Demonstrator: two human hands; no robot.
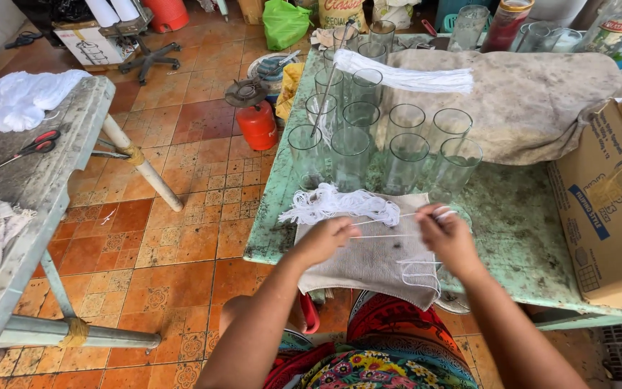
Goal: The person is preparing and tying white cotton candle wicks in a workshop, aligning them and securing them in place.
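Now, our left hand (327, 238) and right hand (446, 234) pinched on a taut white string (390, 218), over the grey cloth (368, 261), brown cardboard box (608, 205) with blue panels right of it, clear glasses (379, 144) just behind.

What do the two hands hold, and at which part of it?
Both hold white strings pulled between them: the left hand pinches one end, the right hand the other, over a grey cloth.

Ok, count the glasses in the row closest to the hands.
4, side by side on the green table just beyond the white string: leftmost glass, second, third, rightmost. More stand in rows behind them.
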